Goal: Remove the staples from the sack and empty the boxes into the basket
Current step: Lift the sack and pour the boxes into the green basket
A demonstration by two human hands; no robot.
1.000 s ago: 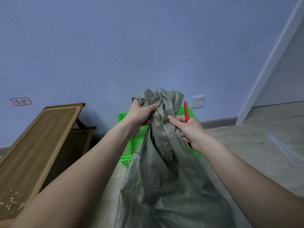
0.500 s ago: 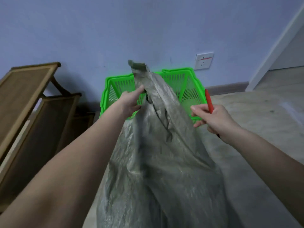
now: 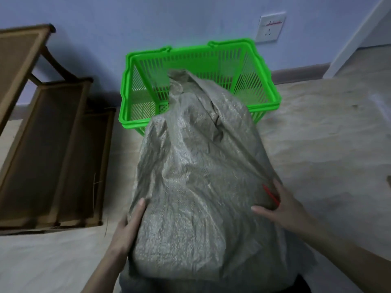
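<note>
Item, sack (image 3: 196, 187): grey woven cloth, bulging, tipped forward so that its gathered mouth is leaning over the near rim of the basket (image 3: 273, 96) and hanging inside it; the bottom end is lying nearest me. No boxes are showing, either in the sack or through the basket's slats, so I am judging the emptying as only starting. Item, my left hand (image 3: 129, 225): lying flat along the sack's left flank, fingers straight and together, pressing rather than gripping. Item, my right hand (image 3: 281, 210): fingers spread on the right flank, thumb reaching across the cloth, with a thin red tool (image 3: 271, 194) trapped between hand and sack; what kind of tool it is I cannot tell. Handling note: I am reckoning the load is loose inside, so I should be lifting the bottom end slowly and evenly from both sides, keeping the mouth over the basket, and getting a firmer hold than flat palms allow. Risk: the light plastic basket may slide toward the wall (image 3: 105, 22) or tip under the weight. Surroundings: pale floor (image 3: 328, 134); wooden frames (image 3: 53, 144) leaning at left; a wall socket (image 3: 270, 26) above the basket.
</note>
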